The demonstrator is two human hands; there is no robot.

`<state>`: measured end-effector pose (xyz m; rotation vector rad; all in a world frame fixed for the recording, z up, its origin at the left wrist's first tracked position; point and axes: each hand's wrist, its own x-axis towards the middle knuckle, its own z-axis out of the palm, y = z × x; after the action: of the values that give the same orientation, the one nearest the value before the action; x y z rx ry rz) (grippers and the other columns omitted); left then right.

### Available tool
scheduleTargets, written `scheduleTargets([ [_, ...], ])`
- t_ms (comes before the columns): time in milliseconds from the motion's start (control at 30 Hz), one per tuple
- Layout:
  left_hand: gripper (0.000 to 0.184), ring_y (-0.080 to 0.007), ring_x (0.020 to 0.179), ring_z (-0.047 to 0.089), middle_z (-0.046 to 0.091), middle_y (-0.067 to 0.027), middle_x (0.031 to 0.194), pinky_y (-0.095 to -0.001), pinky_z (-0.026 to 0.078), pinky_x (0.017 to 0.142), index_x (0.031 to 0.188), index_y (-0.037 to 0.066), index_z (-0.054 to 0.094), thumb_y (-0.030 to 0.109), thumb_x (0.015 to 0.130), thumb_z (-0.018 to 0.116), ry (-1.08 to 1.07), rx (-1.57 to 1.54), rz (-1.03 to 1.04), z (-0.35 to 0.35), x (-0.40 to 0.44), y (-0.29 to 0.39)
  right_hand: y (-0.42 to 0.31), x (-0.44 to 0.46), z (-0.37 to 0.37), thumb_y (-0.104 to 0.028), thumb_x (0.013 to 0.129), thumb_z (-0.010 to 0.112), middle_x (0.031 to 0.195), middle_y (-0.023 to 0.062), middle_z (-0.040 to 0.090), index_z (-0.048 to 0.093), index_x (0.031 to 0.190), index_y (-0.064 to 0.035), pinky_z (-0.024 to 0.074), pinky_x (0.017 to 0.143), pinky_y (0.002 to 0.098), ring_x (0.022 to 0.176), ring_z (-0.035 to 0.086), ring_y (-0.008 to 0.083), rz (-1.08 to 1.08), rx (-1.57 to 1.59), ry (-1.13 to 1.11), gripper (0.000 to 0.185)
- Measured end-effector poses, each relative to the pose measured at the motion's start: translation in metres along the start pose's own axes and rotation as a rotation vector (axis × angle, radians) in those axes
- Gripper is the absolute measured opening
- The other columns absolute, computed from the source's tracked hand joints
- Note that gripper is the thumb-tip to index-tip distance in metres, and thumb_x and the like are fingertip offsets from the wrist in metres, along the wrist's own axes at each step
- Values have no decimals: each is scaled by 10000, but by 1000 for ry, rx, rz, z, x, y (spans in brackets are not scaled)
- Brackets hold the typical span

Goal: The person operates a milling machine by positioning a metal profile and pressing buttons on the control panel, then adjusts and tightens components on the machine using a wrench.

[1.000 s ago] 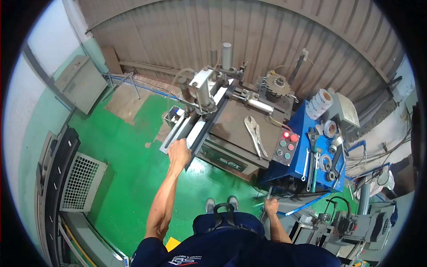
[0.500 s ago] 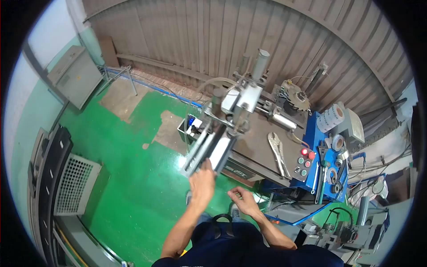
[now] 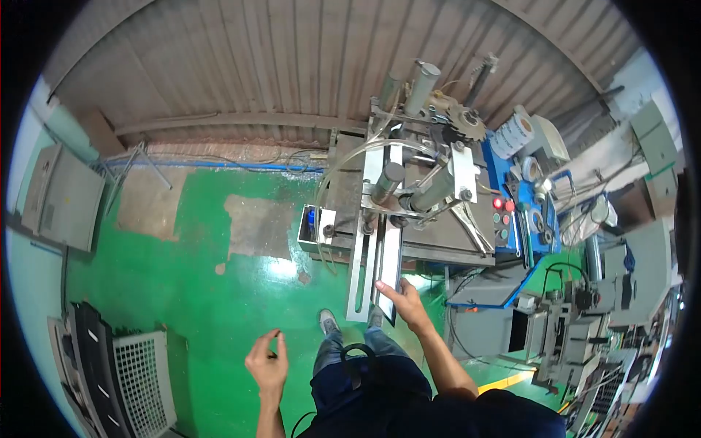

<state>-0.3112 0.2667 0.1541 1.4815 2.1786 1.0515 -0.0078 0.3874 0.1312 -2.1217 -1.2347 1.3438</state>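
The long, straight bar point(image 3: 392, 255), pale on top with dark edges, lies in the machine point(image 3: 387, 182), its near end jutting out beside the slotted rail point(image 3: 355, 285) on its left. The right hand point(image 3: 406, 303) now grasps that end, where the left hand point(image 3: 269, 361) was a moment ago; the left is off the bar, over the green floor point(image 3: 212, 306), fingers loosely curled, and whether it holds anything small I cannot tell.

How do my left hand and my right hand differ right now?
Your left hand is in the air over the green floor, fingers curled; your right hand grips the long strip. The right reaches farther forward than the left. Both are bare.
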Motion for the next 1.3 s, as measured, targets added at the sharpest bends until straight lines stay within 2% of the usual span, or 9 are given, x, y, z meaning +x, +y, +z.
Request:
scheduleTargets([
  [67, 123, -153, 463, 517, 747, -110, 867, -284, 425, 472, 982, 36, 768, 99, 878, 758, 3, 25, -9, -11, 18, -5, -5, -8, -1, -696, 729, 791, 1343, 411, 540, 412, 1376, 251, 437, 1094, 415, 1294, 566, 407, 14, 186, -1, 1208],
  [200, 115, -126, 464, 470, 730, -100, 827, -282, 403, 465, 993, 23, 769, 89, 903, 742, 68, -1, 8, -22, 34, -1, 4, -7, 8, -696, 716, 800, 1356, 421, 521, 345, 1394, 277, 412, 1120, 422, 1315, 539, 427, 65, 194, 57, 1270],
  [333, 114, -108, 484, 482, 720, -95, 798, -281, 408, 470, 991, 18, 772, 84, 900, 750, 33, -34, 19, -11, 27, 8, 2, -3, 5, -514, 745, 874, 1401, 406, 489, 279, 1437, 264, 419, 1120, 410, 1342, 517, 388, 7, 449, -42, 1199],
  [433, 115, -96, 490, 477, 722, -87, 795, -266, 406, 478, 992, 14, 772, 75, 897, 754, -44, -76, -20, 0, 16, 16, -1, 2, 5, -567, 735, 856, 1363, 396, 532, 327, 1426, 249, 444, 1096, 431, 1309, 549, 405, -23, 436, -82, 1193],
  [467, 115, -96, 490, 477, 722, -87, 795, -266, 406, 478, 992, 14, 772, 75, 897, 754, -67, -64, -16, -1, 10, 21, 7, -1, 5, -504, 809, 820, 1369, 353, 551, 397, 1422, 204, 422, 1114, 422, 1298, 554, 385, 25, 367, -80, 1028],
  [567, 115, -83, 492, 467, 735, -81, 817, -265, 400, 479, 995, 12, 771, 79, 904, 746, -54, -76, 18, 1, 8, 30, -2, -6, 3, -678, 724, 796, 1372, 400, 525, 389, 1426, 213, 413, 1124, 431, 1340, 519, 431, 54, 268, 5, 1205],
  [767, 129, -71, 498, 464, 747, -73, 837, -263, 385, 480, 1012, -3, 769, 74, 916, 731, 14, -144, -64, 6, -3, 9, 9, 3, 0, -473, 872, 787, 1406, 301, 543, 439, 1432, 120, 421, 1109, 430, 1300, 548, 344, -205, 571, -219, 886],
  [1100, 132, -65, 505, 508, 755, -75, 843, -242, 423, 501, 1014, -19, 759, 74, 935, 708, 88, -116, 75, 8, -18, 44, 14, 4, 2, -575, 826, 777, 1403, 308, 528, 422, 1432, 115, 384, 1140, 447, 1343, 508, 375, -120, 327, -90, 985],
  [1300, 133, -70, 507, 525, 758, -84, 855, -237, 431, 502, 1017, -11, 762, 78, 931, 714, 65, -163, 71, 15, -27, 48, 18, 7, 8, -496, 828, 805, 1308, 230, 630, 500, 1395, 77, 437, 1088, 397, 1246, 588, 293, -287, 685, -211, 862],
])
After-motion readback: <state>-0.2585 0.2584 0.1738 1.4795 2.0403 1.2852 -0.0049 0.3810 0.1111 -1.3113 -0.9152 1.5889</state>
